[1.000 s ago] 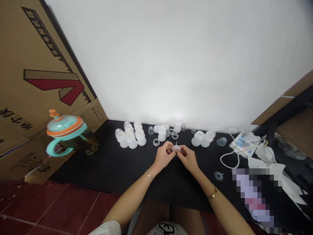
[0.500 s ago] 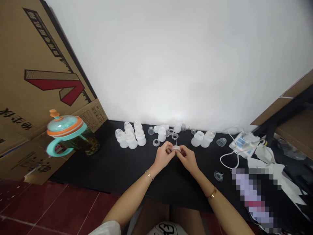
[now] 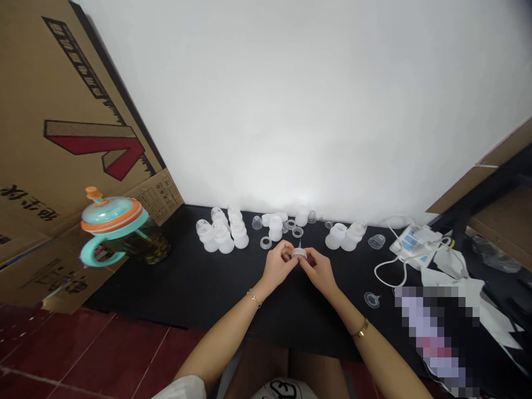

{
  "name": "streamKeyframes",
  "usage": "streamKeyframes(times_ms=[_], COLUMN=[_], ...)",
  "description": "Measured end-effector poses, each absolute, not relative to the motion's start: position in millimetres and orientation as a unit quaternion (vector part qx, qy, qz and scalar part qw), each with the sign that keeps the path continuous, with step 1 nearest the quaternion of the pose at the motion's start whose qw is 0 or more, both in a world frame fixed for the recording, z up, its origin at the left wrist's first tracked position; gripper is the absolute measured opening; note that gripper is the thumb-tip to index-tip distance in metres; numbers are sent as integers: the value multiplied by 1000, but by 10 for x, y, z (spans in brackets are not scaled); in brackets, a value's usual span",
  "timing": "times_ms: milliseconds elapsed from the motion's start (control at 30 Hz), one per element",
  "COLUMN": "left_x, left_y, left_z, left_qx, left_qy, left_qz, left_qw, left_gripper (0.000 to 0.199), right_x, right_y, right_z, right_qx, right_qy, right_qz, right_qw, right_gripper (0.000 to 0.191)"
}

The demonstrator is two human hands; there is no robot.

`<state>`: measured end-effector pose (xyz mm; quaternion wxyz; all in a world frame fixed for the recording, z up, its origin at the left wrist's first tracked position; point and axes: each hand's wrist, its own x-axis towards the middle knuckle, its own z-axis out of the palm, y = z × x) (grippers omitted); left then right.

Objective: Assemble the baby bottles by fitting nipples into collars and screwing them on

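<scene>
Only your view had shifted slightly since the earlier frame, as your left hand (image 3: 279, 267) and right hand (image 3: 321, 271) pinched the ring (image 3: 300, 253) between them, neither nearer, its thin tip (image 3: 300, 243) upright, to the near right of the middle bottle (image 3: 275, 229).

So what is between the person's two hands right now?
A white ring with a slim tip pointing up, held by the left hand and right hand, as the head view shows.
</scene>
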<state>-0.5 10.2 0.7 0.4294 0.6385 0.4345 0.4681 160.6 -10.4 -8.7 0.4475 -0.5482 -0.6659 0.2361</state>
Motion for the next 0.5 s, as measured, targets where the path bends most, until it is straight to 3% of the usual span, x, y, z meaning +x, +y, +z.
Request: streamKeyframes(times_ms=[500], left_x=[16], left_y=[111], left_z=[-41], left_qx=[643], left_qy=[444], left_qz=[476], left_qw=[404], left_gripper=[16], right_x=[1655], right_y=[-56], right_z=[-144], right_qx=[-534], right_qy=[-650], right_qz=[301], right_qw=[449], right_gripper=[25])
